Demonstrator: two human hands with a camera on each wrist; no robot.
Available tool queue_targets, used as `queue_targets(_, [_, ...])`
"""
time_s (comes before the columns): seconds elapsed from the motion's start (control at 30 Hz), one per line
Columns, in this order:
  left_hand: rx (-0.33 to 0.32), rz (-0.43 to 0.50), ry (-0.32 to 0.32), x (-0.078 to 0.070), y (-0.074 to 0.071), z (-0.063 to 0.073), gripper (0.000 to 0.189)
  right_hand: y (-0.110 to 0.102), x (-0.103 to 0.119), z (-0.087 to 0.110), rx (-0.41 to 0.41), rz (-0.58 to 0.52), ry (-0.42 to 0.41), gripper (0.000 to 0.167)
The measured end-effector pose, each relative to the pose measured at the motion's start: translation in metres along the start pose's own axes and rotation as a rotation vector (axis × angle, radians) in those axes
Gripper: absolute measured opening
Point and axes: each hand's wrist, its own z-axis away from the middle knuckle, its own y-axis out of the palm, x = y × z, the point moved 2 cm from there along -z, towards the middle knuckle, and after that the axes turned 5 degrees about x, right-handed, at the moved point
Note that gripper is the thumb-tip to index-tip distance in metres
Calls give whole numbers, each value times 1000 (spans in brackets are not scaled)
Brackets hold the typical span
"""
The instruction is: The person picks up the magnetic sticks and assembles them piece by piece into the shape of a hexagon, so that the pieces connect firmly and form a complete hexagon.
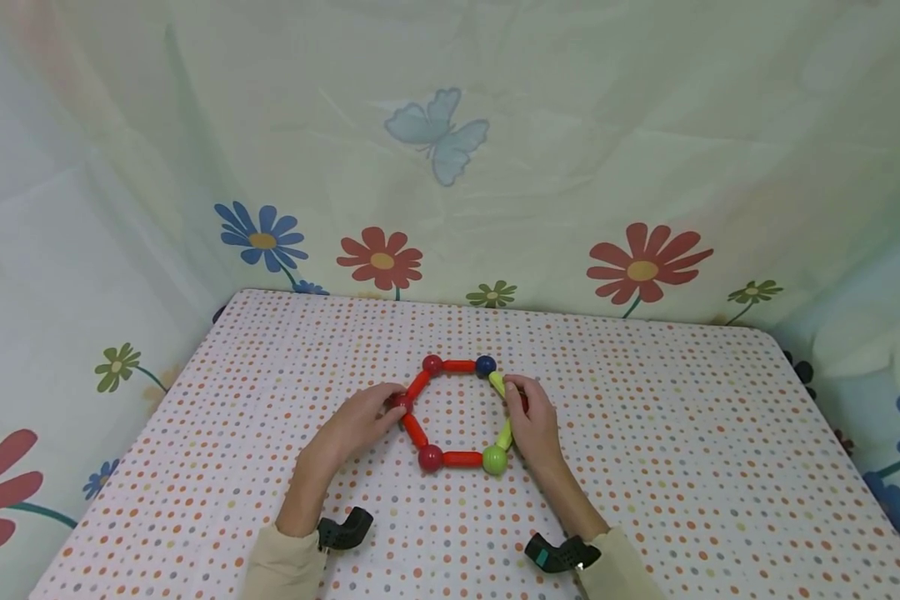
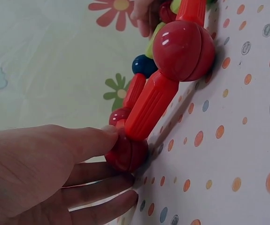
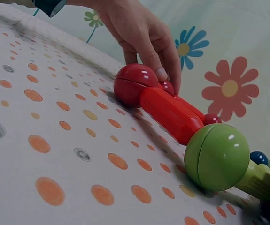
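A six-sided ring of ball-and-rod building toy pieces lies on the table. Its left corner is a red ball (image 2: 125,152), which my left hand (image 1: 356,423) pinches, thumb on top and fingers at its far side. My right hand (image 1: 534,423) grips the opposite corner, a red ball (image 1: 525,402) mostly hidden under the fingers. Two yellow-green rods (image 1: 504,435) meet there, one leading to a blue ball (image 1: 485,366), the other to a green ball (image 3: 218,157). Red rods (image 1: 461,459) and red balls (image 1: 431,457) form the other sides.
The spotted cloth (image 1: 667,433) covers the table around the ring. Behind and beside the table hang curtains (image 1: 540,192) printed with flowers and a butterfly. A black wrist device (image 1: 345,529) sits by the left sleeve, another wrist device (image 1: 562,553) by the right.
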Motion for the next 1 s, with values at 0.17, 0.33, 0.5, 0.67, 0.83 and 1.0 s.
queue_targets(0.17, [-2,-1,4,2,1,0,35,2,0,0,3,1,12,36])
queue_targets(0.33, [10,11,15,2,1,0,34,3,0,1,3,12,22,35])
queue_targets(0.5, [12,9,17,1,0,1,33,2,0,0,1,9,12,37])
queue_targets(0.67, [13,5,21,0,0,0,32,1,-1,-1,2,1,11,38])
queue_targets(0.83, [13,-1,17,0,0,-1,32,0,-1,-1,10,-9,10,38])
queue_targets(1.0, [8,0,20,0,0,0,33,0,-1,-2,11,-12,9,37])
